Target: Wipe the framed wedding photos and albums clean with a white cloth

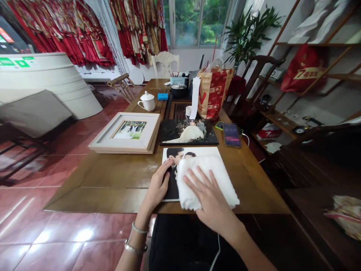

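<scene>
Both fingers-open, flat — R hand (210, 197) on cloth (216, 169); L hand (159, 186) at photo (197, 151) edge.

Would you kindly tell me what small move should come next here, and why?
Probably slide the white cloth toward the uncovered upper left of the photo print: the right hand presses it flat over the lower right, while the left hand steadies the left edge.

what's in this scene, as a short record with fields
left: left hand rests on the left edge of the large flat portrait photo print
right: right hand lies flat, fingers spread, on the thick white cloth atop the print
surface: brown wooden table
behind: white-framed photo, dark glossy photo panel, smartphone, red paper bag
</scene>
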A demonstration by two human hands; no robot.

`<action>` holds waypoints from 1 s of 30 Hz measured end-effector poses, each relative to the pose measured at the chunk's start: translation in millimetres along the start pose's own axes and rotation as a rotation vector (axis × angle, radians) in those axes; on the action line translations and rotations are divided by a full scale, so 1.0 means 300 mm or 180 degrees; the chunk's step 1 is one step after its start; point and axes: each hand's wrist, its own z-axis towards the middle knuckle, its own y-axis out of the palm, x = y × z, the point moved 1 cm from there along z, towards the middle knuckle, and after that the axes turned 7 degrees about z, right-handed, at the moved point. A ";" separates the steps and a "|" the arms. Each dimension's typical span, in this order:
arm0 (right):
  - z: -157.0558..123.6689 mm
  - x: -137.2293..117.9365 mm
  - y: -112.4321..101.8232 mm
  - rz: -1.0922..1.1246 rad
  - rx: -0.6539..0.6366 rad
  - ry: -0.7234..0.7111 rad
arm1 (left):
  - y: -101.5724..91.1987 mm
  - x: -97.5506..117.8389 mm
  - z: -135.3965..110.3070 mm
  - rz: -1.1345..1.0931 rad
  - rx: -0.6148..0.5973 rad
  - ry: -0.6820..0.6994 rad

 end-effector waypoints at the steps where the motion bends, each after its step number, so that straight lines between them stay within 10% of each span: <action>1: -0.013 -0.018 0.001 0.0082 -0.0130 -0.0149 | -0.003 0.002 -0.003 -0.0040 -0.0061 0.0011; 6: -0.066 -0.011 -0.042 0.0560 -0.0485 -0.0507 | -0.012 0.006 -0.012 -0.0130 -0.0195 0.0022; 16: 0.070 0.107 -0.047 0.0101 0.0308 0.0535 | -0.008 -0.010 -0.016 -0.0009 -0.0286 0.0037; 25: -0.021 -0.026 -0.039 0.0574 -0.0480 -0.0554 | -0.012 0.000 -0.012 -0.0088 -0.0289 0.0170; 30: -0.119 0.062 -0.111 0.0979 -0.0777 -0.0256 | -0.006 -0.005 -0.016 0.0068 -0.0297 0.0259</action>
